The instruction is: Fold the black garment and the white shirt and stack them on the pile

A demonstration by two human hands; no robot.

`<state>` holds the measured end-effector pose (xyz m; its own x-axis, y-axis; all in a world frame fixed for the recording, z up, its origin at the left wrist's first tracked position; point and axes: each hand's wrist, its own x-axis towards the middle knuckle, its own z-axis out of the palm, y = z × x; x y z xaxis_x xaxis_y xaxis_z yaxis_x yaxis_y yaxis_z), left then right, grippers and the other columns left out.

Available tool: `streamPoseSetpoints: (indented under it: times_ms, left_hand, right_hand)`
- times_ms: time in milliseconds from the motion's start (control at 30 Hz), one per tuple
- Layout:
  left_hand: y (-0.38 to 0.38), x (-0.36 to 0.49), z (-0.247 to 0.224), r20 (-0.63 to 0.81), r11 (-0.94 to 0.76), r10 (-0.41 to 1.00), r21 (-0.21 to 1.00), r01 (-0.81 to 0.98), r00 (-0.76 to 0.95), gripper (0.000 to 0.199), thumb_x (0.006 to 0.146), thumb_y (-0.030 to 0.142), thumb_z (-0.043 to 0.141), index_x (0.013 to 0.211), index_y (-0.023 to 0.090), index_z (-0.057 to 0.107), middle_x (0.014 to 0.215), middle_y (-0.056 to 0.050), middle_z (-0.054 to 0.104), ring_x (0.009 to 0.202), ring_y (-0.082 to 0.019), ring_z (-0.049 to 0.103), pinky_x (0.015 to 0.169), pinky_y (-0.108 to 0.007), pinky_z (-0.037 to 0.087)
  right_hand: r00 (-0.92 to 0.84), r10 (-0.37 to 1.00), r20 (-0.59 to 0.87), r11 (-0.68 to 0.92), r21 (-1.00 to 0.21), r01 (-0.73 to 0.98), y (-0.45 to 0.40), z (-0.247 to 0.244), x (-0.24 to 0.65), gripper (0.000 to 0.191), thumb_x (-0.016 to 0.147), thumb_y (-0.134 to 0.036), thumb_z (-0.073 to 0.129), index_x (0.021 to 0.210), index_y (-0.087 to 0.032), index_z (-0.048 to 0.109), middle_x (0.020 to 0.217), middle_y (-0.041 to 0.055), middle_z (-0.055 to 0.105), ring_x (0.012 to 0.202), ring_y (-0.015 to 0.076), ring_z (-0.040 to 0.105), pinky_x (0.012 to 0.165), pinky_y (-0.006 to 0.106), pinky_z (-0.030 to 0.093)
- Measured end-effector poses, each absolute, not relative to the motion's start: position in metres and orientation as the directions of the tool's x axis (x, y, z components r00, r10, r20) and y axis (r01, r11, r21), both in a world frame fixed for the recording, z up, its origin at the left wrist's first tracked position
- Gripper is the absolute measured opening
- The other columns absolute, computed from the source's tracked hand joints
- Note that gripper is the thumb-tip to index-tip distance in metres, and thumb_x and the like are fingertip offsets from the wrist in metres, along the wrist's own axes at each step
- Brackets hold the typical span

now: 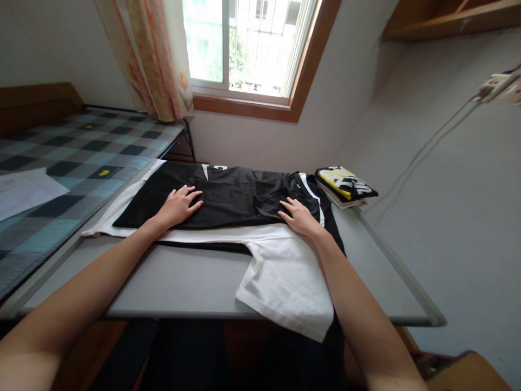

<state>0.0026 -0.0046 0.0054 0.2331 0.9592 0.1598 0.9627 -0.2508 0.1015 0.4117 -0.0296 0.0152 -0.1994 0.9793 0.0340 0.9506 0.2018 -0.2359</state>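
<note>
A black and white T-shirt (232, 195) lies sideways across the table, its black part folded over the white. Its white sleeve (291, 279) spreads toward me and hangs over the table's front edge. My left hand (181, 206) rests flat on the black cloth near the hem, fingers spread. Near the collar, which has a white band, my right hand (299, 217) lies on the shirt with its fingers apart. Neither hand grips the cloth. More black fabric shows beneath the white layer and at the right.
The grey table (191, 277) has a raised rim. Folded clothes (345, 184) in black, white and yellow sit at its back right corner. A checked bed (118, 146) with a paper sheet (28, 190) adjoins on the left. A cable (423, 146) hangs along the right wall.
</note>
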Motion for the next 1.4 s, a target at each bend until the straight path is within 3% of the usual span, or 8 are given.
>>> streamPoseSetpoints:
  times_ms: [467, 1400]
  left_hand:
    - [-0.0021, -0.0001, 0.0017, 0.178, -0.252, 0.956, 0.095, 0.963, 0.233, 0.055, 0.101, 0.05, 0.038, 0.147, 0.025, 0.054, 0.158, -0.011, 0.047, 0.151, -0.032, 0.034, 0.122, -0.054, 0.027]
    - [-0.0041, 0.0016, 0.0048, 0.156, -0.259, 0.958, 0.095, 0.961, 0.243, 0.056, 0.101, 0.049, 0.038, 0.148, 0.022, 0.053, 0.159, -0.012, 0.045, 0.152, -0.033, 0.032, 0.122, -0.054, 0.027]
  right_hand:
    - [-0.22, 0.974, 0.055, 0.226, -0.247, 0.942, -0.0263, 0.0093, 0.4167, 0.057, 0.102, -0.048, 0.05, 0.15, -0.018, 0.054, 0.162, 0.0159, 0.041, 0.152, 0.033, 0.032, 0.122, 0.051, 0.031]
    - [-0.219, 0.974, 0.064, 0.228, -0.252, 0.941, -0.0267, 0.0097, 0.4163, 0.057, 0.1, -0.047, 0.052, 0.15, -0.018, 0.055, 0.161, 0.0152, 0.042, 0.151, 0.0338, 0.035, 0.122, 0.051, 0.031]
